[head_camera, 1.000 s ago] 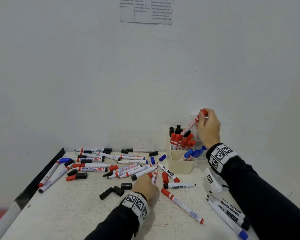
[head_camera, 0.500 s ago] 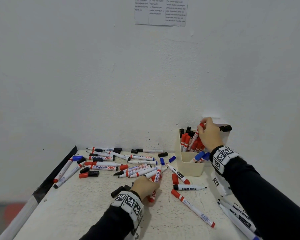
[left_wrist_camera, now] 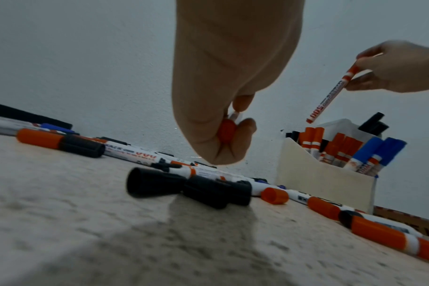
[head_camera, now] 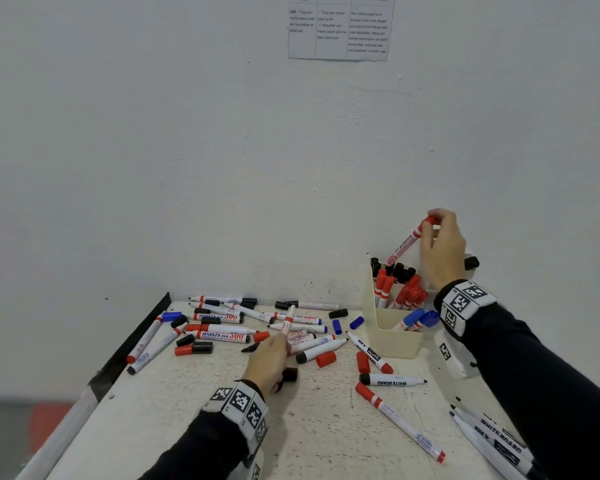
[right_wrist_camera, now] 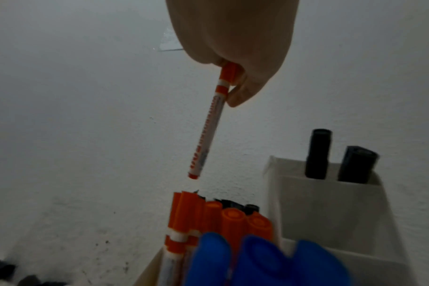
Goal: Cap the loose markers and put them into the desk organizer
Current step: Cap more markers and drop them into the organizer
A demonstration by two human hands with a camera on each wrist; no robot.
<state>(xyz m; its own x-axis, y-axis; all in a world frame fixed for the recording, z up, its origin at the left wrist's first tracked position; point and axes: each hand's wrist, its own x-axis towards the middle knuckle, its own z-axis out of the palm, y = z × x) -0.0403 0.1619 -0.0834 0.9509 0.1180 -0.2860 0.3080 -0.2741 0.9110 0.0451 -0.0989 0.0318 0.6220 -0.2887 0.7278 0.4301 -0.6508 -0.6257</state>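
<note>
- The right hand (head_camera: pixel 442 249) pinches the red cap end of a capped red-and-white marker (head_camera: pixel 405 245), lettered "500", hanging tilted just above the cream plastic desk organizer (head_camera: pixel 394 336), at about 2 o'clock on the table (head_camera: pixel 187 427).
- The left hand (head_camera: pixel 269 363) grips a second red-capped white marker (head_camera: pixel 287 322) by its lower end, near the table's centre; the marker points toward 12 o'clock over the pile.
- Readable print: "MARKER 500" on a red loose marker (head_camera: pixel 222 336) at 10 o'clock; "WHITE BOARD" on a black-ended marker (head_camera: pixel 390 380) at 3 o'clock; "DIY" on the red-capped one (head_camera: pixel 369 351) beside the organizer.
- A printed sheet (head_camera: pixel 338 27) on the wall is too small to read.
- Only the right wrist view shows a rear compartment with two black marker caps (right_wrist_camera: pixel 317 153) standing in it.
- Only the left wrist view shows the fingers (left_wrist_camera: pixel 244 126) curled round the red end (left_wrist_camera: pixel 227 130), with loose black caps (left_wrist_camera: pixel 154 182) just below.
</note>
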